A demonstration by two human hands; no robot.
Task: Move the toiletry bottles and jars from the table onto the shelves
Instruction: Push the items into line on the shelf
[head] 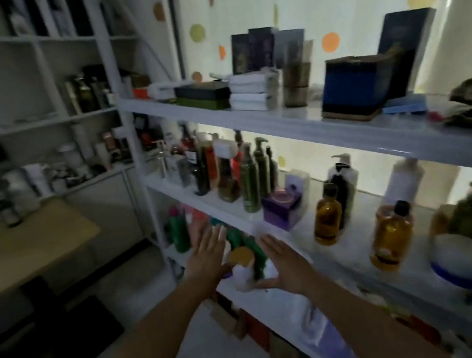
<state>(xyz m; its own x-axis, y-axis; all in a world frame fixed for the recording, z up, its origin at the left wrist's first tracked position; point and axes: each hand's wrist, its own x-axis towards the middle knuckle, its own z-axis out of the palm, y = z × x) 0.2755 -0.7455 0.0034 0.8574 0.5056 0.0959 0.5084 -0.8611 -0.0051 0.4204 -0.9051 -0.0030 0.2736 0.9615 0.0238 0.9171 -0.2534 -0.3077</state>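
Observation:
Both my hands reach to the front edge of a white shelf board [282, 301] of the white shelf unit. My left hand [206, 253] and my right hand [283, 261] have straight fingers, one on each side of a white jar with a gold lid [242, 266]. The jar sits at the shelf edge between my palms; my right thumb lies under or beside its base. Green bottles [246, 243] stand just behind the jar. The picture is blurred.
The middle shelf [216, 200] holds many pump bottles, a purple box [282, 208] and amber bottles [327, 217]. Boxes and folded white items fill the top shelf [296, 121]. A wooden table [24, 252] stands at the left, with another stocked shelf unit behind it.

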